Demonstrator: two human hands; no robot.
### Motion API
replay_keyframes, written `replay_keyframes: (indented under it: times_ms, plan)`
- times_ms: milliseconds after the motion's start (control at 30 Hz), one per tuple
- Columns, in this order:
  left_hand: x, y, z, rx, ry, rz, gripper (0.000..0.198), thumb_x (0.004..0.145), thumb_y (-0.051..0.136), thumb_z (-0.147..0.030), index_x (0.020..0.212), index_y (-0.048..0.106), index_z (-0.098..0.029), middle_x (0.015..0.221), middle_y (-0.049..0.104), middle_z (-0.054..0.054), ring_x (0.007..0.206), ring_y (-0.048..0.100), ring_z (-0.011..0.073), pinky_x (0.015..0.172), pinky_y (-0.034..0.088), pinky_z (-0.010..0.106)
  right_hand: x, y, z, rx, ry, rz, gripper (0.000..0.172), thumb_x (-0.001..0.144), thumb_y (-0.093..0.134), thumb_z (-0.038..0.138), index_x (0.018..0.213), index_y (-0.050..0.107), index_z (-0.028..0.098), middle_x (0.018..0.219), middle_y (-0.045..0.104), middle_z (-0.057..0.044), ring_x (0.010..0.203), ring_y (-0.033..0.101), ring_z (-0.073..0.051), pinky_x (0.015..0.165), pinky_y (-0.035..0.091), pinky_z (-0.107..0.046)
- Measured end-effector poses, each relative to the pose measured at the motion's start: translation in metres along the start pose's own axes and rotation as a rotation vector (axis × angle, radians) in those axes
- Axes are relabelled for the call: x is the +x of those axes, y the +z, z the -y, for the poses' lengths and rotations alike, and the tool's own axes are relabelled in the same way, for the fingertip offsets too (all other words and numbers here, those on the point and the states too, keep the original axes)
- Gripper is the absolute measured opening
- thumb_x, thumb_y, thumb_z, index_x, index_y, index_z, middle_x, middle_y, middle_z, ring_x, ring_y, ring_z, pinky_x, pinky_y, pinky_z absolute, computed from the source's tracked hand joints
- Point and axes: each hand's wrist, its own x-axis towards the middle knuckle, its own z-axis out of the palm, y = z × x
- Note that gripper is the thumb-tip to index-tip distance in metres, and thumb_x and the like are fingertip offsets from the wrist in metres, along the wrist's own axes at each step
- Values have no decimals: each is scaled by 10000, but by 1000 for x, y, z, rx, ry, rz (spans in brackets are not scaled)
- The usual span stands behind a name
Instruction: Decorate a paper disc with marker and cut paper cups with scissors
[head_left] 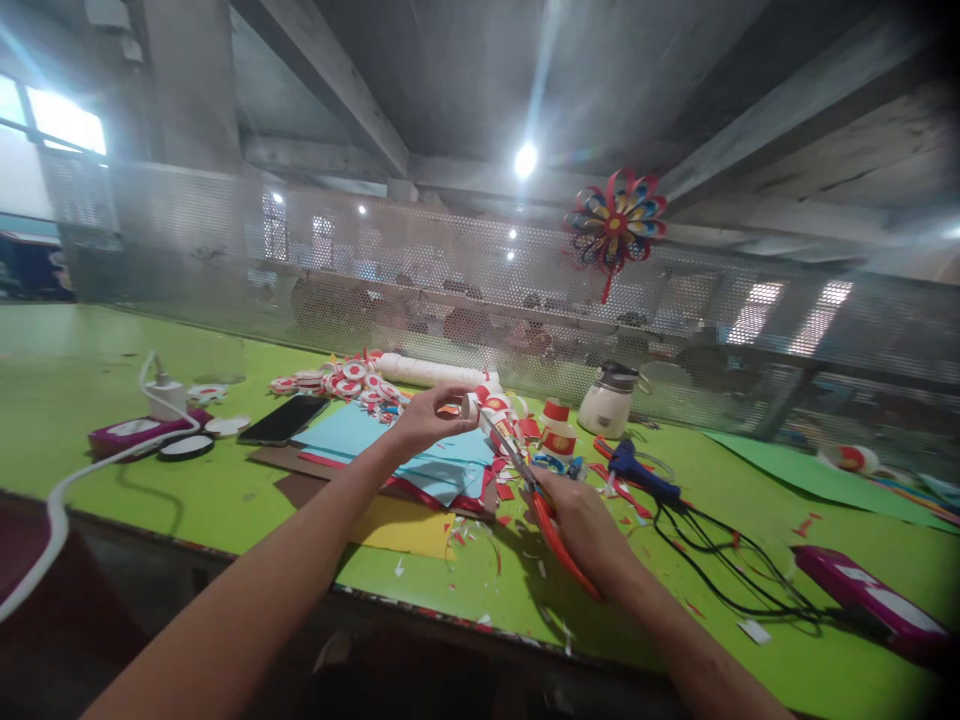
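My left hand (426,418) reaches over the stacked blue paper (450,465) and pinches a small white paper cup piece (471,406) between thumb and fingers. Closed around the orange handles of a pair of scissors (556,550) is my right hand (589,520). The scissor blades point up and left, with their tips close to the cup piece; whether they touch it I cannot tell. Behind the hands lie red-and-white cut cup parts (495,404). Stacked red-and-white paper cups (557,440) stand just right of the blades.
A glue gun (641,472) with a black cord lies to the right, near a purple power strip (870,595). Behind stands a white jug (607,402). Left are a phone (283,419), a pile of red-and-white discs (351,380) and another power strip (124,432). Perforated metal screen (420,290) borders the table.
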Motion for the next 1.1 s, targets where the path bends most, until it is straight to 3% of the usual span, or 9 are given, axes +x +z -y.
replay_keyframes:
  times_ms: [367,533,733,900,1100]
  plan:
    - [1,-8,0,7,-45,-69,509,615,830,-325,1071,689,-150,982,714,75,898,659,222,844,530,362,4,2,-6,-50,59,-22,361,816,512,159,1153,642,137,1007,743,-148,910,684,-310,759,474,-364]
    - [1,-13,-1,-140,-79,-17,504,647,823,-314,1103,676,-157,1072,708,104,949,656,238,799,520,339,7,4,-13,23,58,-51,351,793,501,125,1104,662,145,972,744,-137,875,680,-286,762,468,-356]
    - [-3,-14,-9,-382,-112,46,518,680,805,-236,1169,647,-175,1106,701,116,950,651,221,764,485,300,7,9,-10,196,1,-43,382,781,477,118,1118,654,148,869,716,-73,697,627,-196,683,473,-303]
    - [-3,-21,-6,-577,-173,130,393,735,743,-264,1101,697,-130,1046,707,130,824,635,180,669,448,267,4,6,-5,372,11,25,297,825,500,230,1050,666,131,713,643,-30,572,554,-157,573,459,-277]
    - [-1,-25,-2,-772,-235,166,367,806,661,-376,1053,698,-108,972,716,139,808,644,192,643,454,264,6,-17,8,550,33,176,319,866,544,357,1076,646,140,685,579,-1,561,553,-137,544,480,-266]
